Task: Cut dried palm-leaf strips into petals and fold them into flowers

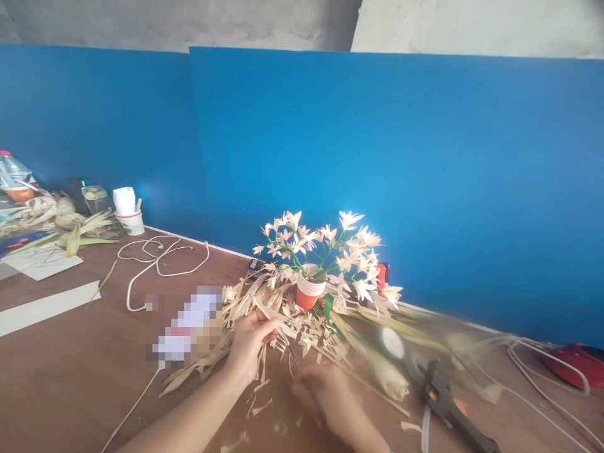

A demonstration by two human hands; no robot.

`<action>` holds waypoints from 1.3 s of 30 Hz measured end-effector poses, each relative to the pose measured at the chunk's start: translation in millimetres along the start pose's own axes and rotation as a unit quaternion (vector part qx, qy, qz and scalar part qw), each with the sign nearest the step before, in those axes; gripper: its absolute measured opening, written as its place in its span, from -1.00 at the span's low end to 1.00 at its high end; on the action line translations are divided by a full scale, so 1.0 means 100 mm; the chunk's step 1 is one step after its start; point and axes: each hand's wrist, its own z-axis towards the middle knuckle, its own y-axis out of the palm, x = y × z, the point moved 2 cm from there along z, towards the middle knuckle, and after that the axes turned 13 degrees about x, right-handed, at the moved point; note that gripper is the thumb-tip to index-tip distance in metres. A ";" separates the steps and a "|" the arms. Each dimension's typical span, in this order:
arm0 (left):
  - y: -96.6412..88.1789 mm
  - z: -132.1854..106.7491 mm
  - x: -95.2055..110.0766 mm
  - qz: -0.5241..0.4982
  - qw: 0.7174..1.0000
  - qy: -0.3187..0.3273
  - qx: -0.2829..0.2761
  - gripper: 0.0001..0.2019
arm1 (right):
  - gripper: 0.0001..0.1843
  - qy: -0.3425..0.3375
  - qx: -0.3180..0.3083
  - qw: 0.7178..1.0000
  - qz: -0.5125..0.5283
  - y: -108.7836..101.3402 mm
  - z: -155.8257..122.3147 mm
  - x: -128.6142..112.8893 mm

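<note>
My left hand pinches a pale strip of corn husk between thumb and fingers, in front of the potted flowers. Close by on its right is my right hand, smeared by motion and closed around scissors, whose thin dark blades point up toward the husk. Behind both hands stands an orange-and-white paper cup with green stems and cream husk flowers. Loose dried husks and small cut husk petals lie around the cup and below the hands.
A black glue gun lies at right, near a roll of tape and a husk bundle. White cables curl on the brown table at left. A blue partition stands behind.
</note>
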 end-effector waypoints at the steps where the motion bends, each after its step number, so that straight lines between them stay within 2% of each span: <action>1: 0.00 0.00 -0.01 -0.003 1.000 -0.001 0.001 -0.79 | -0.68 0.001 0.000 1.000 0.000 0.00 0.00 0.00; 15: -0.02 0.02 -0.10 -0.022 1.000 0.001 0.000 -0.75 | -0.64 -0.002 0.003 1.000 0.009 0.04 0.00 -0.01; 23: 0.00 -0.02 -0.01 -0.016 1.000 -0.002 0.006 -0.77 | -0.68 0.026 -0.006 1.000 0.006 0.04 0.01 0.03; 29: -0.04 0.06 0.08 0.003 0.999 0.038 0.010 -0.76 | -0.77 0.037 -0.035 0.998 0.037 0.01 0.00 0.03; 34: -0.05 0.11 0.20 0.084 0.993 0.079 -0.016 -0.80 | -0.81 0.065 -0.042 0.994 0.081 -0.04 0.01 0.09; 39: -0.02 0.09 0.24 0.124 0.986 0.064 -0.092 -0.85 | -0.84 0.080 -0.045 0.993 0.070 -0.07 0.02 0.12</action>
